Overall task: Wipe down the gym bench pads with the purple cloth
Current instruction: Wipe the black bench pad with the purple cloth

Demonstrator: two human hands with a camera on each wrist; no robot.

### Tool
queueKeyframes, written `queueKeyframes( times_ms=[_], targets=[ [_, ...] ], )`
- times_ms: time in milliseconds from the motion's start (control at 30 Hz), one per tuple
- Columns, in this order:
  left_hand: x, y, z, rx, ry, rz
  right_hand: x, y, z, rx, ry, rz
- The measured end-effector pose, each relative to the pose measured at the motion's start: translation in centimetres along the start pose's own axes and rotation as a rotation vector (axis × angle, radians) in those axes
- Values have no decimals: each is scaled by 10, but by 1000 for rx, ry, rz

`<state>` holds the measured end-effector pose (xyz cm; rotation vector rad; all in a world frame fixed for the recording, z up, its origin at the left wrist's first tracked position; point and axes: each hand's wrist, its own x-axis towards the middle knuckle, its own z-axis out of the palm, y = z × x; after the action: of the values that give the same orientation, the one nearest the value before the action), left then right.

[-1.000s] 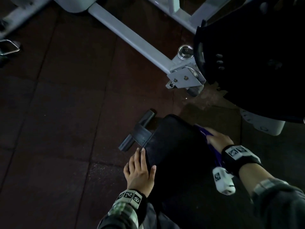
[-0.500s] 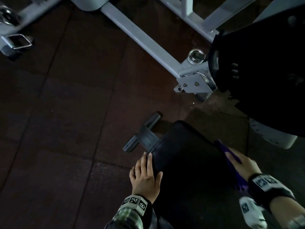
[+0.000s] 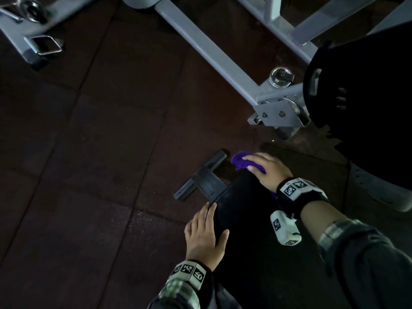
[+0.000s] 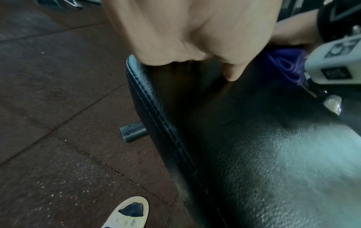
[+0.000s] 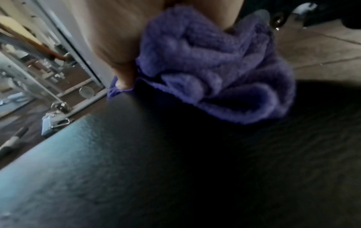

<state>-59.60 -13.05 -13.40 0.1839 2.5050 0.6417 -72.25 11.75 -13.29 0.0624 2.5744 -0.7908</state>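
Note:
The black padded bench [image 3: 249, 230] runs from the lower middle of the head view away from me. My left hand [image 3: 205, 230] rests on its left edge, fingers straight along the side and thumb on top. My right hand [image 3: 266, 169] presses the bunched purple cloth [image 3: 238, 160] onto the pad's far end, fingers curved over it. The right wrist view shows the cloth [image 5: 205, 61] crumpled under the palm [image 5: 117, 38] on the pad [image 5: 156, 169], the thumb against its edge. From the left wrist, the left palm [image 4: 195, 30] lies over the stitched pad edge [image 4: 156, 108].
The bench's black foot bar [image 3: 200, 179] sticks out on the rubber tile floor [image 3: 89, 152]. A grey steel machine frame [image 3: 211, 52] crosses the top. A large black pad [image 3: 367, 97] looms at the right. A metal hook [image 3: 44, 44] lies upper left. My shoe [image 4: 126, 214] stands beside the bench.
My right hand slid the cloth back along the pad's right edge, then forward and left to the pad's far end. The left hand stayed on the left edge.

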Motion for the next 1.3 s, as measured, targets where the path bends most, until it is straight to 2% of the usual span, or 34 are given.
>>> queueKeyframes(
  times_ms=[100, 233, 300, 367, 433, 567, 667, 733, 867, 933, 1000, 1067, 1100, 1167, 1233, 1300],
  targets=[
    [0, -8, -7, -106, 24, -13, 1, 9, -13, 37, -65, -13],
    [-1, -14, -8, -64, 10, -42, 15, -4, -19, -77, -141, 11],
    [0, -14, -6, -73, 13, -41, 16, -23, -8, -259, -176, -66],
    [1, -17, -3, -90, 19, -39, 7, -49, 12, -449, -187, -217],
    [2, -19, -2, -90, 37, -24, -10, -72, 36, -513, -238, -325],
    [1, -17, 0, -54, 81, -6, -22, -75, 41, -496, -236, -409],
    [1, -15, -2, -64, 67, -24, -9, -52, 15, -430, -254, -350],
    [0, -15, -3, -86, 31, -39, -3, -42, 1, -389, -213, -288],
    [2, -12, -9, -164, 20, -72, -11, -53, 15, -457, -103, -298],
    [8, -12, -13, -312, 130, -61, -21, -69, 40, -410, -119, -388],
    [20, -10, -18, -397, 213, -37, -29, -81, 55, -348, -236, -430],
    [34, -6, -23, -381, 187, 22, -32, -80, 57, -208, -258, -376],
    [41, -2, -24, -351, 162, 50, -33, -79, 52, -82, -248, -303],
    [55, 10, -28, -290, 74, 39, -37, -72, 37, 127, -128, -181],
    [68, 29, -31, -251, -47, -49, -43, -53, 21, 115, 43, -73],
    [77, 47, -32, -218, -164, -118, -51, -30, 11, -9, 110, 85]
  ],
)
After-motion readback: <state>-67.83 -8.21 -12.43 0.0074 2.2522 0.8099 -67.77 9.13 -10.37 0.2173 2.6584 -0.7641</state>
